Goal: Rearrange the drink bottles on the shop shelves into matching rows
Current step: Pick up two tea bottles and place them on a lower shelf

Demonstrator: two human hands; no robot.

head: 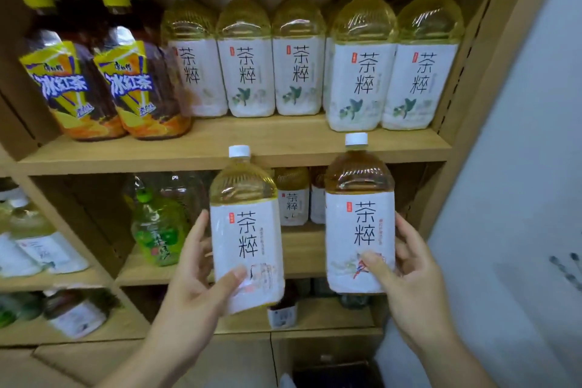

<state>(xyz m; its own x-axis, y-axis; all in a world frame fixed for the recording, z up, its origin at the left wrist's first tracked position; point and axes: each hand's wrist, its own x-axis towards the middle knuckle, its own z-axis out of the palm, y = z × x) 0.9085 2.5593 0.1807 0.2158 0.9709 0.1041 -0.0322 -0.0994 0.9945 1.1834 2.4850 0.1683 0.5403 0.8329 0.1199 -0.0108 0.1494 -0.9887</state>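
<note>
My left hand (201, 274) grips a pale yellow tea bottle (245, 230) with a white label and white cap, held upright in front of the middle shelf. My right hand (406, 274) grips a darker amber tea bottle (360, 217) with the same style of white label, held slightly higher. On the upper shelf (220, 148) stand several pale yellow white-label tea bottles (299, 51) in a row, and two dark iced-tea bottles with yellow labels (104, 73) lean at the left.
The middle shelf (302, 249) holds green bottles (157, 224) at the left and small white-label bottles (293, 198) at the back. A left bay (41, 249) and the lower shelf (315, 315) hold more bottles. A white wall (519, 167) is right of the shelf's side panel.
</note>
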